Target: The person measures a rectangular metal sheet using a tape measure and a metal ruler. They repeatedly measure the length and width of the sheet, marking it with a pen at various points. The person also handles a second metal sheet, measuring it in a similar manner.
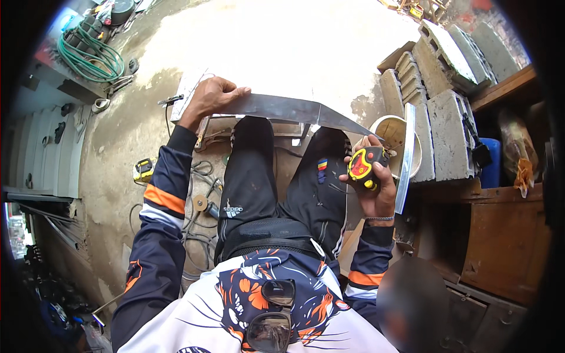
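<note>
A flat grey sheet-metal strip stretches across above my knees, tapering toward its right end. My left hand grips its left end, thumb laid along the upper edge. Over on the right, my right hand is wrapped round a black and yellow tape measure with red parts. The strip's narrow tip reaches the fingertips of that hand; whether they pinch it I cannot tell. No drawn-out blade of the tape can be made out.
A pale bucket with a shiny metal strip stands beside grey concrete blocks. On the floor at left lie a grinder with a brown disc, dark cables and a yellow tool. A green hose is coiled far left.
</note>
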Demonstrator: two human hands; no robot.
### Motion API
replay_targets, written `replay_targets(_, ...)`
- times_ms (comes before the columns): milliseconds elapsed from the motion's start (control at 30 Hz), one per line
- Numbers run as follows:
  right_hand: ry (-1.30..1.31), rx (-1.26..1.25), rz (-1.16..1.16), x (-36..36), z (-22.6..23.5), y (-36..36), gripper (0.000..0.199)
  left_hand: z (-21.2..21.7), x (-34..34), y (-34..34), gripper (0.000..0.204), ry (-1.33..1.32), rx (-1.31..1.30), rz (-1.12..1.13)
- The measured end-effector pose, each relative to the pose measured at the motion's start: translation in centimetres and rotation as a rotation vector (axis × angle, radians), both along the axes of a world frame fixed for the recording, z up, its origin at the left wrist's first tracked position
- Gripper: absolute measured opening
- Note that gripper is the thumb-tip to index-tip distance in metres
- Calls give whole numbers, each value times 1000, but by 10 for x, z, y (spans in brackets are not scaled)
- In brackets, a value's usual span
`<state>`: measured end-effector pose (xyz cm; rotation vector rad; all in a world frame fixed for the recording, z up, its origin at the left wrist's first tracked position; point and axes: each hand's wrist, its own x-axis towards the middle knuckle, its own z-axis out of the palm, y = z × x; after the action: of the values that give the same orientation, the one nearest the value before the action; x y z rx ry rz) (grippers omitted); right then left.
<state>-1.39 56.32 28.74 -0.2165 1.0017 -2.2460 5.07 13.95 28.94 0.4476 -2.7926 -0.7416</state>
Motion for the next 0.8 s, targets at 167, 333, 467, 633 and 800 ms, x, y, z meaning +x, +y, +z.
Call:
replay_targets(167,-164,-239,21,-2,-4,0,80,-7,-34,-19,62,-162,111,-51)
replay_targets(333,-191,-147,29,3,-20,5,70,-7,-49,-31,55,-288,311,-37)
replay_targets(467,-126,-29,29,-1,-23,-4,64,-27,-52,-56,46,-305,404,-59)
replay_targets(633,-106,23,10,-5,-17,-23,60,-24,-48,-65,34,-292,593,-131)
replay_targets(800,-9,61,14,-18,-15,-49,59,-34,-41,-86,22,-141,742,-178)
